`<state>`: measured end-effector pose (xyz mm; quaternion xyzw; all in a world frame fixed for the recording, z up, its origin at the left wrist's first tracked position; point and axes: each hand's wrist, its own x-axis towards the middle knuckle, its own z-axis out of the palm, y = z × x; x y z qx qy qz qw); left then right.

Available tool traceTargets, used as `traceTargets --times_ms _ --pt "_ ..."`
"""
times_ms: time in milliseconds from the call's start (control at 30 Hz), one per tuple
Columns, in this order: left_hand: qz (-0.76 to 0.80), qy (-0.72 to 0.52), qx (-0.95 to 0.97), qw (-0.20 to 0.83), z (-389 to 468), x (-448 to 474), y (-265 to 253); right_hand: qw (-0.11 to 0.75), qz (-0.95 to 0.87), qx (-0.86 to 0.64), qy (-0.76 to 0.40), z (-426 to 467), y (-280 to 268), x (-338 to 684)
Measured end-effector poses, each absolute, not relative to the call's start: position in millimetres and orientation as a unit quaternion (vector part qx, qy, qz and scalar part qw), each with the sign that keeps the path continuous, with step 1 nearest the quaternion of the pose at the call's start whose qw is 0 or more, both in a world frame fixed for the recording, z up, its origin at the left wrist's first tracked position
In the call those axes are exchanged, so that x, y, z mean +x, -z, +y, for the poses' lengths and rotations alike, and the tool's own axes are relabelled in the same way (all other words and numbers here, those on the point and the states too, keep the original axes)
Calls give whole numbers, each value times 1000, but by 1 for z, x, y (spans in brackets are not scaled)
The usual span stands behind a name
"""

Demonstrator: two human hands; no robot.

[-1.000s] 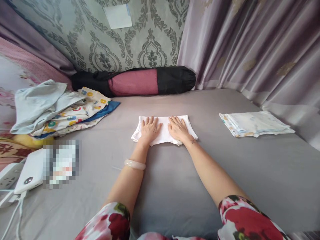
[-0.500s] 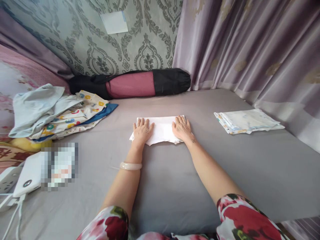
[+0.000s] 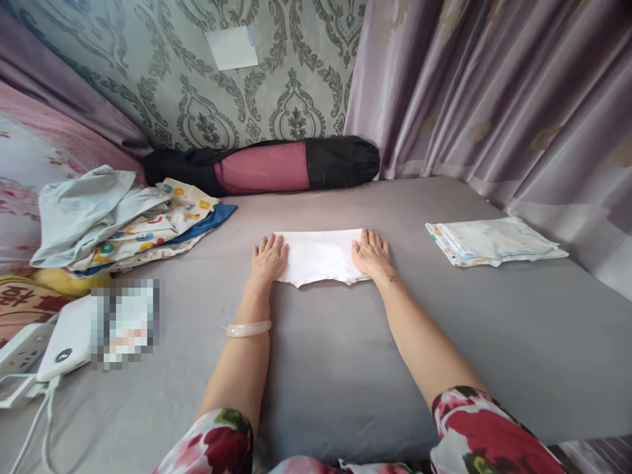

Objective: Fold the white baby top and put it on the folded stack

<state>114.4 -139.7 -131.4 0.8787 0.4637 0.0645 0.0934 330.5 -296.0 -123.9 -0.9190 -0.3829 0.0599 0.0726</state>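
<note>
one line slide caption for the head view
Both hands, left and right, press flat on a folded white cloth on a grey bed.

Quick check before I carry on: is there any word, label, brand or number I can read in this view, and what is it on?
"福": red cushion at the left edge, cut off; reading uncertain.
Printed cloth in the pile: coloured shapes, perhaps letters, too small to read.
Pixelated patch: unreadable.
White cloth under both hands: no text.

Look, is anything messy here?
Yes. The clothes pile at the bed's left edge is rumpled and unfolded, unlike the neat stack on the right and the flat white cloth under both hands.
</note>
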Motion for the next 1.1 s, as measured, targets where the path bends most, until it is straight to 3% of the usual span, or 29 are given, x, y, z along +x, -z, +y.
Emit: traceTargets --times_ms 267,567,1100 --pt "492 -67 865 66 -136 109 130 78 -358 -930 -37 -296 120 329" --pt "383 -133 914 -4 -179 154 113 139 -531 -836 1 -277 109 284" --pt "352 -101 930 35 -198 171 136 108 -572 -811 -49 -272 119 272"
